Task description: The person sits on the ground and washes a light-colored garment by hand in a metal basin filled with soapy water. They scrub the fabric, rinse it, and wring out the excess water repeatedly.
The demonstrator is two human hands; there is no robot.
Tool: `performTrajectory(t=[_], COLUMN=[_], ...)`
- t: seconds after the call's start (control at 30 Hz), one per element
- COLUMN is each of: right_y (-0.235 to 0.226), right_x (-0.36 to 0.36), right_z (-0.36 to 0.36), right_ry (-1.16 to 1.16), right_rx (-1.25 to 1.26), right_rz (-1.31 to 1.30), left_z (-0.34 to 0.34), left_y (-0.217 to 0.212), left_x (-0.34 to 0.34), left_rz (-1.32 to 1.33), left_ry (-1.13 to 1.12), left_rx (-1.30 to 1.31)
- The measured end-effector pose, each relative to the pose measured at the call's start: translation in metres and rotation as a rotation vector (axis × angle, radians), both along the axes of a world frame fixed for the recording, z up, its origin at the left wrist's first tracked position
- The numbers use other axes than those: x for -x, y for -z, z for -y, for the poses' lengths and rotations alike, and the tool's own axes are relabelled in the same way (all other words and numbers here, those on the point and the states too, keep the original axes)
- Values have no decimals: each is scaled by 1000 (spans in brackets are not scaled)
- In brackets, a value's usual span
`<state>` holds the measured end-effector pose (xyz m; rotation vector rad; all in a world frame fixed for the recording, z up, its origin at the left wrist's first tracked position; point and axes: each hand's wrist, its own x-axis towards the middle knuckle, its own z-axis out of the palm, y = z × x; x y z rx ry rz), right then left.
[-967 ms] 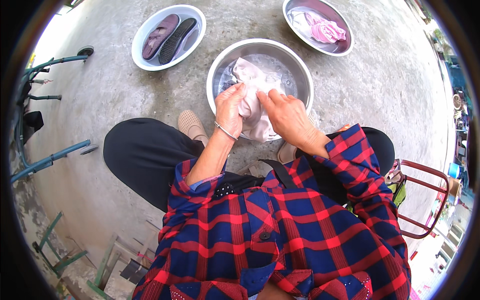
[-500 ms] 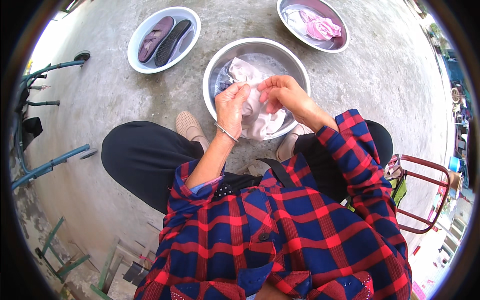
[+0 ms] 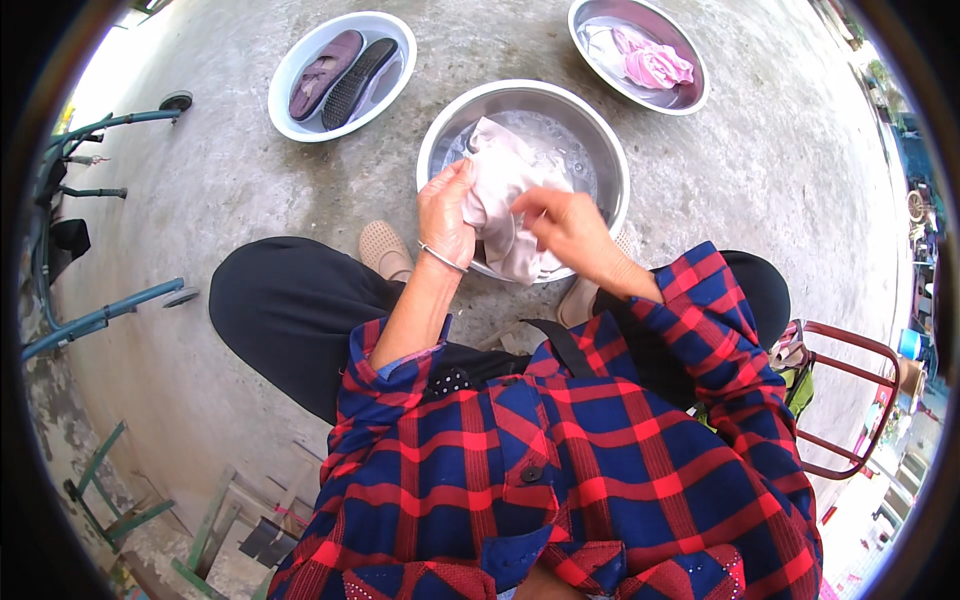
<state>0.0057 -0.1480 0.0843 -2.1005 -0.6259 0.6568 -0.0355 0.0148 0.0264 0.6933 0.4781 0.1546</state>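
Observation:
A metal basin [image 3: 428, 150] with a pale rim stands on the ground between my feet, holding sudsy water. Pale pinkish-white fabric [image 3: 505, 170] hangs bunched over it, its lower end near the basin's front rim. My left hand [image 3: 447, 215], with a bangle at the wrist, is closed on the fabric's left edge. Over the fabric's right side is my right hand [image 3: 572, 232], its fingers loosely bent and apart, with no firm grip visible. Whether its fingertips touch the fabric is hard to make out.
A white basin [image 3: 279, 110] with a pair of dark shoes [image 3: 345, 80] stands at the far left. Another basin [image 3: 700, 85] at the far right holds pink cloth [image 3: 657, 65]. Blue metal frames [image 3: 120, 312] stand left; a dark red metal frame [image 3: 850, 340] stands right.
The fabric is now more spread out and raised by my left hand. My right hand has moved away from the left one, lower over the fabric. The view has shifted slightly.

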Motion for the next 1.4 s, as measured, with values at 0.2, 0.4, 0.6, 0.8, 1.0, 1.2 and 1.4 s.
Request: performTrajectory(t=[0.2,0.4,0.6,0.8,1.0,1.2,1.4], right_y=[15,2,-9,-9,-15,1,2], right_x=[-38,-42,-36,-24,2,-5,-19], right_z=[6,7,-4,-22,-38,-39,-40], right_ry=[37,21,98,67,-216,-40,89], right_rx=[-150,-375,-502,-222,-24,149,160], right_rz=[401,-382,-471,166,662,704,636], left_z=[4,2,-5,8,26,33,48], left_y=[-27,-38,-30,-34,-36,-38,-32], left_x=[-3,-5,-7,-11,-11,-10,-3], left_rz=[64,84,7,-68,-84,-99,-83], left_ry=[75,-23,-24,-139,-108,-47,-113], left_rx=[-41,-248,-652,-337,-252,-365,-423])
